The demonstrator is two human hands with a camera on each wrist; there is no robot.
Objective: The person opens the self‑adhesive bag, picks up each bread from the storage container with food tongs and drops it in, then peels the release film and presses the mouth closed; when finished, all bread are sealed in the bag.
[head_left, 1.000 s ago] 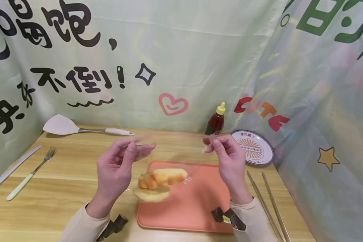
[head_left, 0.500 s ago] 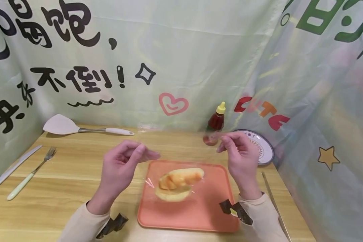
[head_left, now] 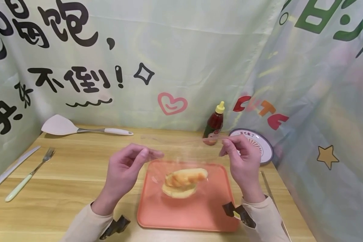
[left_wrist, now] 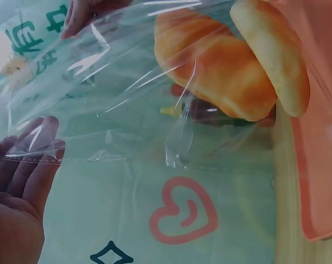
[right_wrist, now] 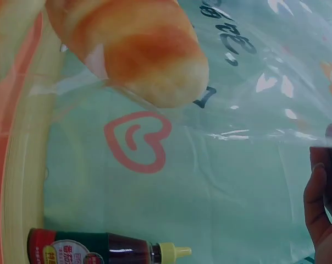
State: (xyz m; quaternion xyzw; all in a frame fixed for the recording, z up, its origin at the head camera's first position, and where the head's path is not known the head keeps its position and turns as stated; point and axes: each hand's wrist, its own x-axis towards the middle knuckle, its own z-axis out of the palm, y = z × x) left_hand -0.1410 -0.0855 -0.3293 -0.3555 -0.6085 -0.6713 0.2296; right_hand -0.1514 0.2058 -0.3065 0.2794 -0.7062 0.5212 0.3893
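Holding up a clear bag (left_wrist: 127,88) with bread (head_left: 186,178) inside, over the tray (head_left: 184,216).
Clamped on the bag's right side with thumb and fingers of the right hand (head_left: 244,164); touching its left part with fairly straight fingers of the left hand (head_left: 124,169), thumb close against them, but cannot tell if pinching. On the worktop (head_left: 75,191), at far right: bottle (head_left: 214,124) and plate (head_left: 264,149); at far left: spatula (head_left: 60,126).

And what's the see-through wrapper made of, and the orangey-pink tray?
The see-through wrapper looks like thin, glossy plastic: it's creased, with bright streaks of shine. The tray is probably plastic too, smooth and fairly matte in one even colour, though painted metal could look similar.
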